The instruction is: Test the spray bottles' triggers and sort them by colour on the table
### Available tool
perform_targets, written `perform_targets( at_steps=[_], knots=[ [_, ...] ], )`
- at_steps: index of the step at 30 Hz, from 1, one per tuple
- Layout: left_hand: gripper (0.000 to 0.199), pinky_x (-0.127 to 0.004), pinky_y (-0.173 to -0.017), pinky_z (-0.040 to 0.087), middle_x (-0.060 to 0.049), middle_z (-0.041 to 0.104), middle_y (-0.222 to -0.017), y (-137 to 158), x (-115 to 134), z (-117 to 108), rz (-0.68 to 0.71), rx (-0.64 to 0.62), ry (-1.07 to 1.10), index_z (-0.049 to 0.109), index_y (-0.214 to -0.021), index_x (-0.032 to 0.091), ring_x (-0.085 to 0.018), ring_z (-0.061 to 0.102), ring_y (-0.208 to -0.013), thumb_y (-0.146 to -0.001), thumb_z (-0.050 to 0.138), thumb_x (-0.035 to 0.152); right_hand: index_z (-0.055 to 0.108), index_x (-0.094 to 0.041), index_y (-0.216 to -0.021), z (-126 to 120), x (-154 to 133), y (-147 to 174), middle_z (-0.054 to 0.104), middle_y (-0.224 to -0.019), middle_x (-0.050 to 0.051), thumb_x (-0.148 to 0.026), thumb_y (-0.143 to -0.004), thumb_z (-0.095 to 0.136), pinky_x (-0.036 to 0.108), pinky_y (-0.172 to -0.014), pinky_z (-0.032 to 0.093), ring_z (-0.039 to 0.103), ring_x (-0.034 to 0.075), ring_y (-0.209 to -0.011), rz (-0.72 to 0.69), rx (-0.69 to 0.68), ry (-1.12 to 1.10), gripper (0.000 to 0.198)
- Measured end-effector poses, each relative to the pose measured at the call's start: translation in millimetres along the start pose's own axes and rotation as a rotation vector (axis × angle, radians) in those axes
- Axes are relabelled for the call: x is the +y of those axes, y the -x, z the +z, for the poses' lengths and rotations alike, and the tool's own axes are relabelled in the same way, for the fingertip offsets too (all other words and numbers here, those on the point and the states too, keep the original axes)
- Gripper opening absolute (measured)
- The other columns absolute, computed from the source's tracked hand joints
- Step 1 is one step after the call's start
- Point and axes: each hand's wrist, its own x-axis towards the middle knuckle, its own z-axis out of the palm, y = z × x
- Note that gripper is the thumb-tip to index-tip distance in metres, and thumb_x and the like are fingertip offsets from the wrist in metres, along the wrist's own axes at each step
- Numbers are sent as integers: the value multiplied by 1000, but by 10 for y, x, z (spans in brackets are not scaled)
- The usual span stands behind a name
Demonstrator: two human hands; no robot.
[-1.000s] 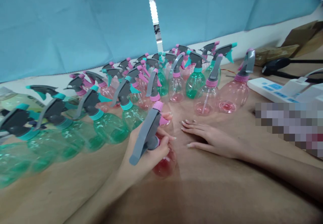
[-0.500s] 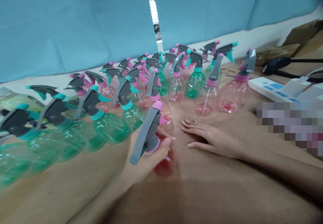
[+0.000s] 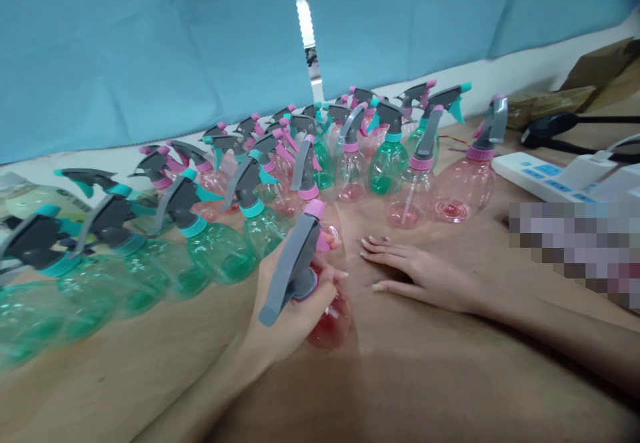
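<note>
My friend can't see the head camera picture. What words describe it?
The left hand grips a pink spray bottle on a brown table; the right hand rests nearby. More pink and green spray bottles stand behind and leftward, with blue cloth beyond.

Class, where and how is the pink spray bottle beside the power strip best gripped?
Probably at the pink collar, narrower than the bulging body below, with the right hand coming from the near side: another pink spray bottle flanks it left, the power strip right.
</note>
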Motion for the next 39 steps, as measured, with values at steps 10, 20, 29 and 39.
perform_targets(
  at_steps=[10,20,29,39],
  knots=[
    [5,-33,-70,57,-1,68,-80,34,10,-5,34,-6,-34,56,-81,23,-20,70,-70,-76,56,25,41,-24,-143,-4,-7,1,39,-149,7,-52,-91,50,49,-114,27,32,25,-140,0,18,-36,60],
    [13,-39,-67,53,-4,69,-72,18,-62,22,5,-4,-129,60,-73,22,-23,66,-67,-78,57,33,45,-18,-141,-69,-66,-23,40,-149,12,-57,-90,48,48,-113,30,34,28,-138,1,-19,-12,65],
    [11,-39,-75,53,-1,69,-80,-116,-45,279,112,-28,-65,59,-88,23,-21,67,-74,-82,61,32,38,-29,-141,-358,-503,75,54,-138,8,-59,-76,66,47,-99,44,53,30,-123,-10,92,-250,77],
    [34,-42,-90,50,-9,67,-108,-478,-84,649,169,42,-17,55,-115,20,-24,65,-100,-89,57,42,47,-17,-127,-318,-552,1,61,-122,15,-62,-72,67,49,-88,49,60,34,-109,148,308,-174,73]
  ],
)
